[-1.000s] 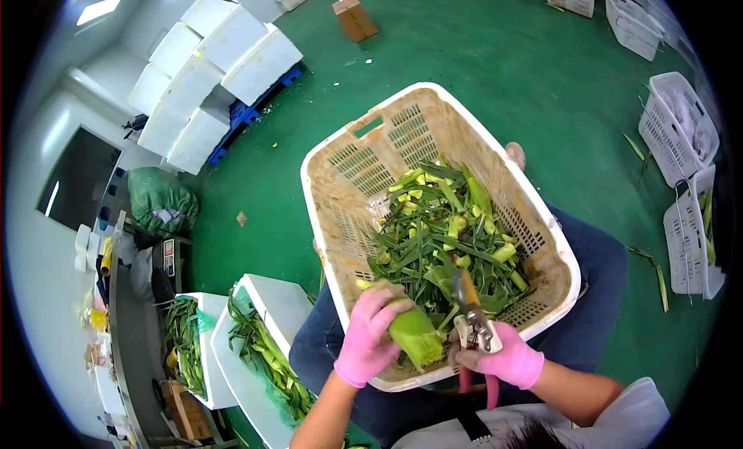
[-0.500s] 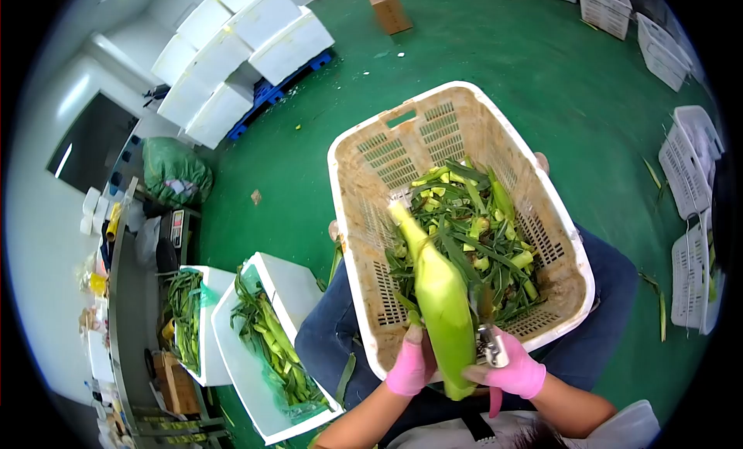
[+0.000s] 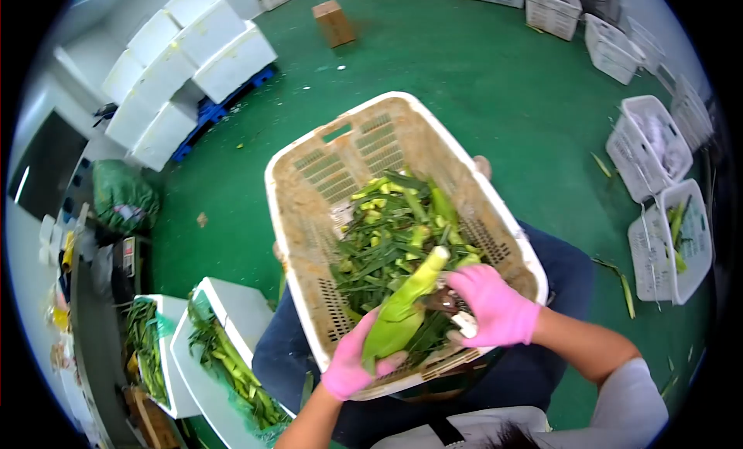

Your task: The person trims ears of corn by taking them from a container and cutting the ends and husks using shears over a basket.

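Note:
My left hand (image 3: 357, 361), in a pink glove, is wrapped round the lower part of a green corn ear (image 3: 396, 319) with its husk on. The ear leans up and to the right, its pale stalk end near my right hand (image 3: 489, 306). That hand, also gloved in pink, is closed round the pruning shears (image 3: 464, 323), of which only a light metal part shows. Both hands are over the near edge of a white, brown-stained basket (image 3: 280, 224). Cut leaves and stalk pieces (image 3: 379, 240) lie inside it.
At the lower left, foam boxes (image 3: 232, 313) hold corn and leaves. White foam boxes (image 3: 205, 39) are stacked on a blue pallet (image 3: 209, 116). A cardboard box (image 3: 333, 25) stands on the green floor. White crates (image 3: 646, 147) line the right side, with loose leaves nearby.
The ear has turned, its stalk end swinging from upper left to upper right. My right hand has moved from the ear's lower end up beside its stalk. The whole view has shifted.

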Tool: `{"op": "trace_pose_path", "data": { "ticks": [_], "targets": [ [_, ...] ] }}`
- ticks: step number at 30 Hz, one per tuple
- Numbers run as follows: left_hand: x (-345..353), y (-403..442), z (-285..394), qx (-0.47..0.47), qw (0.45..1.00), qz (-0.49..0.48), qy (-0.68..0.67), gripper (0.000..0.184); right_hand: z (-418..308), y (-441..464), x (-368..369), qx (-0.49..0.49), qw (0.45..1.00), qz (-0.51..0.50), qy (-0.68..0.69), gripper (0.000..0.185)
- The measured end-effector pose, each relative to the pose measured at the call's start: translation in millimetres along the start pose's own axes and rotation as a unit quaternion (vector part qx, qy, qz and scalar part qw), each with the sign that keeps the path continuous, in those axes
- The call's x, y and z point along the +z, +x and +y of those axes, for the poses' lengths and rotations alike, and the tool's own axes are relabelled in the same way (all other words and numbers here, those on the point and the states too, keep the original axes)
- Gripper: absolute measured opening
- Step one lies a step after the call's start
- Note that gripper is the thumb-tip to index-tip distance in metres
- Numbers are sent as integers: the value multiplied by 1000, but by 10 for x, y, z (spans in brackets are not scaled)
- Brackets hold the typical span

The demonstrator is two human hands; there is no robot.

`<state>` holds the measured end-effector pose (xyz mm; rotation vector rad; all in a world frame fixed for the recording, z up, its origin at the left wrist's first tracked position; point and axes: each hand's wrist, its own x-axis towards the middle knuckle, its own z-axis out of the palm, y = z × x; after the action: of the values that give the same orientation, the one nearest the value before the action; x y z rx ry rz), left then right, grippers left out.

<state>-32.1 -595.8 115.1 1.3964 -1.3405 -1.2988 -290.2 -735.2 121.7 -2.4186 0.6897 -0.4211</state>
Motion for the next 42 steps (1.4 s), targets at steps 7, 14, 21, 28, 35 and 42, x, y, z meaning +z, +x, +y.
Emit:
{"op": "trace_pose_path", "data": {
  "ticks": [7,14,21,28,35,42],
  "targets": [
    [-290,-7,-48,-114,982,-101,-110,79,114,237,76,42,990,-127,46,54],
    [-517,17,-450,-165,930,-225,-239,80,191,-16,123,277,882,-140,355,26],
    [-507,444,-81,-130,929,-346,-27,80,126,247,38,-66,979,-106,162,58],
    [-675,426,329,-22,945,-273,179,85,-69,153,427,257,748,-110,602,39],
    [-449,113,519,96,903,-175,381,106,-231,84,380,283,690,7,666,28],
    [-556,36,182,110,978,-108,144,91,-179,253,134,236,623,53,744,40]
  ]
}}
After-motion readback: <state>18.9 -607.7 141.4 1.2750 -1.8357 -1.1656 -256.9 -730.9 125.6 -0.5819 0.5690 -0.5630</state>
